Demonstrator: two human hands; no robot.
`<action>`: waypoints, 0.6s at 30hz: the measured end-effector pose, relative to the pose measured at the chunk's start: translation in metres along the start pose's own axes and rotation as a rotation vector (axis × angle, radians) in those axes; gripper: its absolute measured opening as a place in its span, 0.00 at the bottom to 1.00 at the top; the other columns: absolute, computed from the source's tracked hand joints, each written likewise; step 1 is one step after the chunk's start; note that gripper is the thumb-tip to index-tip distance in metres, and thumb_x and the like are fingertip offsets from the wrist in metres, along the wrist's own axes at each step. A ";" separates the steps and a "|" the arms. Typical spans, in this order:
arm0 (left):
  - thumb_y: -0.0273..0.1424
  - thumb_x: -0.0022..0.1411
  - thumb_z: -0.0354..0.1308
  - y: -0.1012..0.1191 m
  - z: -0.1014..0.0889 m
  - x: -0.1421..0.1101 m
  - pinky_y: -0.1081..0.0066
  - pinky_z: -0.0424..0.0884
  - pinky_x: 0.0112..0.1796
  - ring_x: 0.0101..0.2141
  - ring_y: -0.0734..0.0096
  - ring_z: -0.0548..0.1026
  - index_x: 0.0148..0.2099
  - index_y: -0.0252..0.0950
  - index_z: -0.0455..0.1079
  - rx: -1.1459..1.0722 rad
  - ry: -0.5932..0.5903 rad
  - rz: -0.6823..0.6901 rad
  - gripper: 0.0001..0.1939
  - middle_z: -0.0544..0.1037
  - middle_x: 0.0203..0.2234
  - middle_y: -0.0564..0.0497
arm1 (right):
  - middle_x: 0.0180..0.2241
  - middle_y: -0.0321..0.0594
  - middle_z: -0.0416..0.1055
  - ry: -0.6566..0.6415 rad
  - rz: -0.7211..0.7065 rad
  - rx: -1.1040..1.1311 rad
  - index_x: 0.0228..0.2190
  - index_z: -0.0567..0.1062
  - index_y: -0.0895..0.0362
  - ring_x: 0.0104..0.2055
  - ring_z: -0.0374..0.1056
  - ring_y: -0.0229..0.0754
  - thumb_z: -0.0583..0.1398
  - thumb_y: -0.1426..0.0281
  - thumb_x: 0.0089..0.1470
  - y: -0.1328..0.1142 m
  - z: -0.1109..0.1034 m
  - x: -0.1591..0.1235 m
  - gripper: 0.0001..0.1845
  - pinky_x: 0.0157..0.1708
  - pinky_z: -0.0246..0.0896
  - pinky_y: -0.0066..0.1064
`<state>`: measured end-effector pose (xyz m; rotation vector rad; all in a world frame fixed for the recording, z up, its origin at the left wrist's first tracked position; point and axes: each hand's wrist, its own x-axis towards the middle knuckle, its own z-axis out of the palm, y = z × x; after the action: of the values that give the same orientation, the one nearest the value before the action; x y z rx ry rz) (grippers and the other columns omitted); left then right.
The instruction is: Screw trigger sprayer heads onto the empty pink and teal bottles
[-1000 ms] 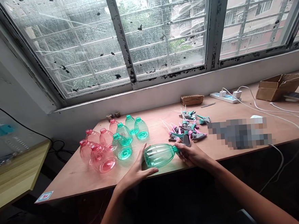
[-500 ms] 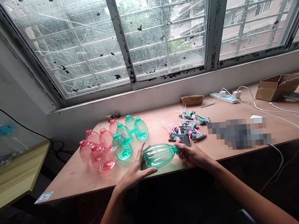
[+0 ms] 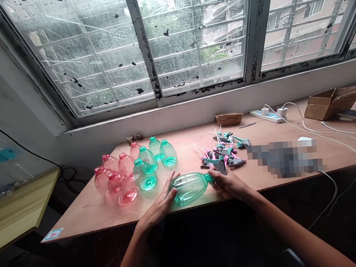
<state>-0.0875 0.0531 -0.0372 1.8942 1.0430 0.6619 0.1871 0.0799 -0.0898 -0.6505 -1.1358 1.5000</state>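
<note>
A clear green spray bottle (image 3: 190, 188) lies sideways above the table's front edge, its neck pointing right. My left hand (image 3: 161, 202) is closed about its base end, thumb on the near side. At the neck, my right hand (image 3: 232, 182) grips a grey trigger sprayer head (image 3: 221, 166) that meets the bottle's mouth. How far the head is screwed on is hidden by the fingers. Beyond that hand lies a pile of pink, teal and grey sprayer heads (image 3: 226, 150) with thin white tubes. Several green bottles (image 3: 147, 180) and pink bottles (image 3: 121, 192) stand upright to the left.
The wooden table (image 3: 89, 213) runs along a window wall. At the back are a small cardboard box (image 3: 228, 119), a power strip (image 3: 268, 116) with white cables, and an open carton (image 3: 328, 106). A blurred grey patch (image 3: 286, 160) lies to the right.
My left hand has closed in on the bottle's base, its thumb moving up against the side. The bottle's base end has dipped slightly. My right hand stays at the neck.
</note>
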 end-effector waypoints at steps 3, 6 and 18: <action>0.48 0.66 0.57 0.001 0.002 0.000 0.48 0.40 0.68 0.71 0.51 0.42 0.75 0.48 0.32 -0.012 0.010 0.006 0.47 0.47 0.73 0.47 | 0.18 0.27 0.63 -0.015 -0.020 -0.013 0.32 0.67 0.54 0.15 0.57 0.32 0.68 0.56 0.55 -0.002 0.002 0.000 0.19 0.13 0.51 0.23; 0.43 0.60 0.66 0.000 0.003 0.001 0.48 0.41 0.68 0.71 0.50 0.44 0.74 0.50 0.30 -0.002 0.023 0.049 0.55 0.47 0.73 0.47 | 0.18 0.27 0.62 -0.021 -0.030 -0.014 0.31 0.67 0.54 0.15 0.56 0.32 0.68 0.56 0.55 -0.005 0.003 -0.001 0.19 0.13 0.50 0.23; 0.51 0.66 0.55 0.001 0.001 0.000 0.51 0.40 0.69 0.71 0.51 0.42 0.75 0.44 0.37 0.001 0.020 0.011 0.45 0.48 0.73 0.46 | 0.19 0.27 0.64 -0.019 -0.011 -0.007 0.33 0.67 0.54 0.15 0.57 0.31 0.68 0.58 0.56 -0.003 0.001 -0.001 0.18 0.14 0.52 0.23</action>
<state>-0.0869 0.0527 -0.0370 1.8989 1.0461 0.6876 0.1879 0.0781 -0.0874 -0.6353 -1.1584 1.4966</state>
